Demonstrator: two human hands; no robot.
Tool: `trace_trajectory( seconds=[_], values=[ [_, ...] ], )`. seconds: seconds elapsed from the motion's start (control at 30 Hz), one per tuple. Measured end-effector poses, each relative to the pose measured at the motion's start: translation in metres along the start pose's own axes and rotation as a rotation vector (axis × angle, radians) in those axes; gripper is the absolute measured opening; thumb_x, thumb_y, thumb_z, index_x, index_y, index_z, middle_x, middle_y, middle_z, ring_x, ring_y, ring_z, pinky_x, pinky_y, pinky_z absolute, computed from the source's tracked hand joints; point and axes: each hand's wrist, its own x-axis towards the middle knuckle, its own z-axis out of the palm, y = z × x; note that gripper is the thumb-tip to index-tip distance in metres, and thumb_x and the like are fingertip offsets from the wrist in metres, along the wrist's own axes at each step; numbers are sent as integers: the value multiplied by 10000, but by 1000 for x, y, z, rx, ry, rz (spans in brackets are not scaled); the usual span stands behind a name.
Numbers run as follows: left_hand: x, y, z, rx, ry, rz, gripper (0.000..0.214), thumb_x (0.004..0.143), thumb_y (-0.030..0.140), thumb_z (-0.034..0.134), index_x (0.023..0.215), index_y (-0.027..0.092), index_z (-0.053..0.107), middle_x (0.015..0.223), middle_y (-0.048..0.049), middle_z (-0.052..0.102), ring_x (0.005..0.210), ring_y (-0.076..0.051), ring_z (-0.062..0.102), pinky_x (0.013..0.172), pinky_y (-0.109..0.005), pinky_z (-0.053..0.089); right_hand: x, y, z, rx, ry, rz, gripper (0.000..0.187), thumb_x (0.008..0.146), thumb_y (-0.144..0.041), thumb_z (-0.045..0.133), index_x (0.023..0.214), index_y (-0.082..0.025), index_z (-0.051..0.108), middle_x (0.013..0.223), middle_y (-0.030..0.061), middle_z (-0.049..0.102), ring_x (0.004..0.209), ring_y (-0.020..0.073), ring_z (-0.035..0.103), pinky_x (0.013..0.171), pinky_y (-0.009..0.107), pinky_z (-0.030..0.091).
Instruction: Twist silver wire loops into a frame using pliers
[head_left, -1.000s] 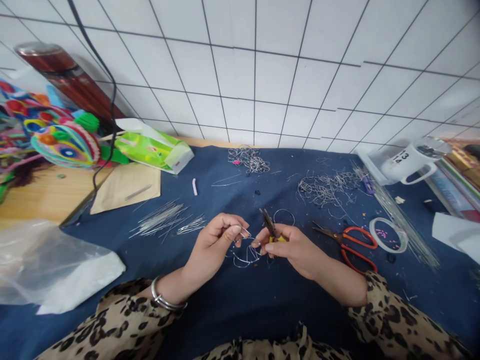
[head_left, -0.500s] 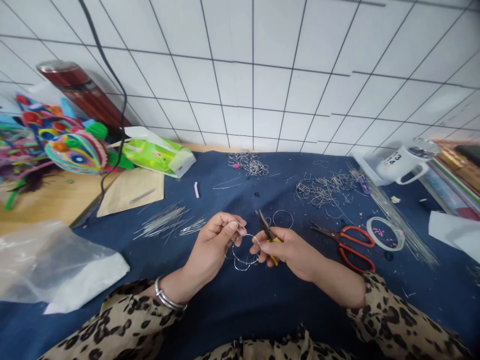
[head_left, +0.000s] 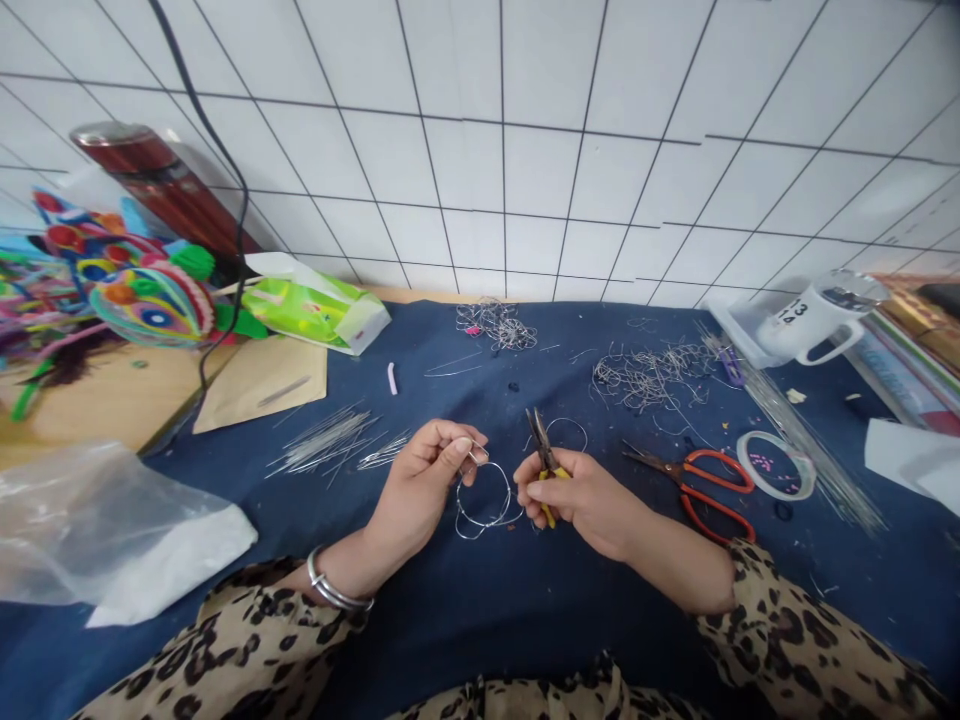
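Observation:
My left hand (head_left: pixel 424 480) pinches the top of a round silver wire frame (head_left: pixel 484 505) that hangs just over the blue cloth (head_left: pixel 480 610). My right hand (head_left: pixel 581 495) is closed round small yellow-handled pliers (head_left: pixel 543 455), jaws pointing up and away from the frame. The fingertips of that hand touch the frame's right side. A separate wire ring (head_left: pixel 566 433) lies on the cloth just behind the pliers.
Orange-handled scissors (head_left: pixel 697 480) and a tape roll (head_left: pixel 775 465) lie to the right. Straight wire pieces (head_left: pixel 330 440) lie to the left, bent wire heaps (head_left: pixel 652 375) behind. A white mug (head_left: pixel 814 315), a plastic bag (head_left: pixel 112 530), a green packet (head_left: pixel 319 310) and colourful crafts (head_left: pixel 127 290) ring the area.
The wire frame has turned in my left hand and now hangs as a plainer ring. My right hand drew back a little and the pliers tilted more upright.

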Motion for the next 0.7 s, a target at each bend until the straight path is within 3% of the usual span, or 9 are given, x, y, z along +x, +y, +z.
trace_trajectory(
  seconds=[0.2, 0.4, 0.7],
  values=[
    [-1, -2, -1, 63, 18, 33, 89, 858, 222, 531, 836, 143, 565, 815, -37, 616, 581, -80, 504, 556, -208, 405, -1, 3, 5, -95, -11, -19, 223, 673, -198, 652, 872, -182, 554, 752, -23, 545, 612, 76, 514, 589, 233, 411],
    [-3, -4, -2, 130, -1, 76, 102, 859, 233, 527, 827, 140, 556, 803, -35, 609, 564, -79, 495, 546, -211, 399, -5, 2, 7, -151, 49, -76, 150, 693, -164, 609, 829, -180, 549, 737, -31, 503, 605, 72, 479, 589, 237, 406],
    [-7, -4, 0, 249, -112, 101, 111, 894, 237, 466, 882, 148, 532, 664, -3, 569, 543, -91, 487, 522, -214, 397, -8, -1, 13, -150, 139, -186, 148, 683, -149, 615, 805, -182, 540, 706, -34, 500, 637, 86, 473, 612, 249, 407]
  ],
)
